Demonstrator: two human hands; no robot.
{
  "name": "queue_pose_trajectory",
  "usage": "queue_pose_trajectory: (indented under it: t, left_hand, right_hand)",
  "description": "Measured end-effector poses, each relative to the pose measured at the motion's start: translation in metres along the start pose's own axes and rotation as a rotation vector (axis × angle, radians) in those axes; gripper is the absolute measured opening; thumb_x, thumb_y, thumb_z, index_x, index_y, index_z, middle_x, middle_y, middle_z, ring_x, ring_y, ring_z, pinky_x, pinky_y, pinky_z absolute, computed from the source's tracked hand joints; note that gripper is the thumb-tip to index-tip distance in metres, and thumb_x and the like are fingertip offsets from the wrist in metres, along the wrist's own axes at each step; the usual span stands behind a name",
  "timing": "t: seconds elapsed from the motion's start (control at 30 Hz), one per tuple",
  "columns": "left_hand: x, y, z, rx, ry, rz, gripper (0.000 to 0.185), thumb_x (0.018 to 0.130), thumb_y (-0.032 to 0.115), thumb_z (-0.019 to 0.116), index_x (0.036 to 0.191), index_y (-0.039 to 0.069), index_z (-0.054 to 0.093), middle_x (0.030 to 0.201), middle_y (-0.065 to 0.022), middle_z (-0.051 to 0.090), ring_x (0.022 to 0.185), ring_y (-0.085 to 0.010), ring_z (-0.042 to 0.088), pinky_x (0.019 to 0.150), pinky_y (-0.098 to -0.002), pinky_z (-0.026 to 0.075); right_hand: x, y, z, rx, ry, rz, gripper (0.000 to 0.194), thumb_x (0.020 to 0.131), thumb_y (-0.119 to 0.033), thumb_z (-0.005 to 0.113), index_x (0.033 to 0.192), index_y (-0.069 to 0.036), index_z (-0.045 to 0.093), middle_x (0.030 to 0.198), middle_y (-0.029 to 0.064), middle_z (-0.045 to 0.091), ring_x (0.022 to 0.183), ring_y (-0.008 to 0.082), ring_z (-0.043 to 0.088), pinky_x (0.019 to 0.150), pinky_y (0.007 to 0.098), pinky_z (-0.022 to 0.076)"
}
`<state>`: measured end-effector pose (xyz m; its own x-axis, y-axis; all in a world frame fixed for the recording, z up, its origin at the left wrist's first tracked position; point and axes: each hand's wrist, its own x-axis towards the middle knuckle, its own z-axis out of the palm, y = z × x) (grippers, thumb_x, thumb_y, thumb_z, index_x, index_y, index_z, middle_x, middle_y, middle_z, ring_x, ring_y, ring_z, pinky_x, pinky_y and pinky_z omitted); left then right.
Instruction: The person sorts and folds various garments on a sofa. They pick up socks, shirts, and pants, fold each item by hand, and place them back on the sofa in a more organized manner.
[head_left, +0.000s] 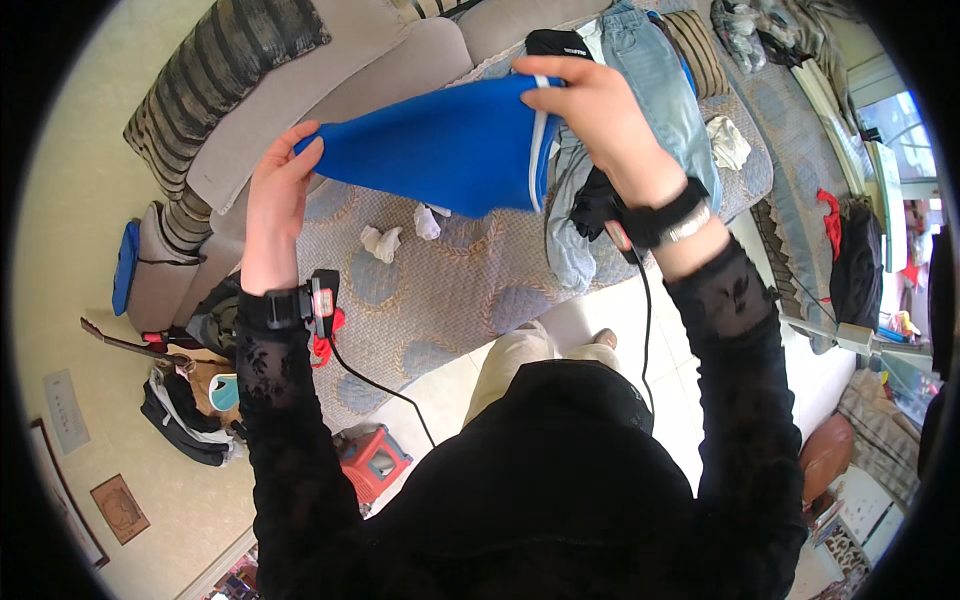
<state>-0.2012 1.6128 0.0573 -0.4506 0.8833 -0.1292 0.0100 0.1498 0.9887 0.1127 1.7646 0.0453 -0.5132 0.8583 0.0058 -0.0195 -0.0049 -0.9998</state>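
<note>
A blue cloth garment (442, 142) with white trim hangs stretched in the air between my hands, above the sofa. At its narrow left end, my left hand (281, 180) pinches a corner between thumb and fingers. My right hand (592, 105) grips the trimmed edge at the upper right. Beneath it, light blue jeans (645, 82) and a grey garment (570, 240) lie on the patterned sofa cover (465, 277). Part of a black cloth item (592, 202) shows below my right hand. What type of garment the blue one is, I cannot tell.
Crumpled white cloths (381, 244) lie on the cover, and another white cloth (727, 142) sits farther right. Striped cushions (225, 82) rest along the sofa back. Cables (390, 390) run from both wrist devices. A red plastic object (373, 461) stands on the floor to the left.
</note>
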Motion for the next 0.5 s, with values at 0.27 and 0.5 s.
queue_pose_trajectory:
  t: [0.27,0.5]
  left_hand:
    - [-0.065,-0.132,-0.001,0.101,-0.168,-0.245,0.016,0.080,0.002,0.067,0.094,0.008,0.062,0.085,0.0028,0.059,0.075,-0.0058,0.052,0.068,-0.0198,0.041]
    - [-0.124,-0.341,0.019,0.265,-0.185,-0.845,0.013,0.078,0.004,0.069,0.088,0.007,0.062,0.079,0.0018,0.059,0.073,-0.0079,0.053,0.065,-0.0217,0.042]
  right_hand:
    - [-0.085,0.131,-0.016,-0.024,-0.215,0.464,0.027,0.077,-0.005,0.066,0.104,-0.003,0.070,0.103,0.0092,0.069,0.095,0.0148,0.063,0.086,0.0279,0.0480]
    - [-0.161,0.333,-0.004,-0.145,-0.504,0.984,0.028,0.072,-0.010,0.068,0.099,-0.004,0.072,0.095,0.0082,0.070,0.086,0.0138,0.063,0.076,0.0264,0.0489]
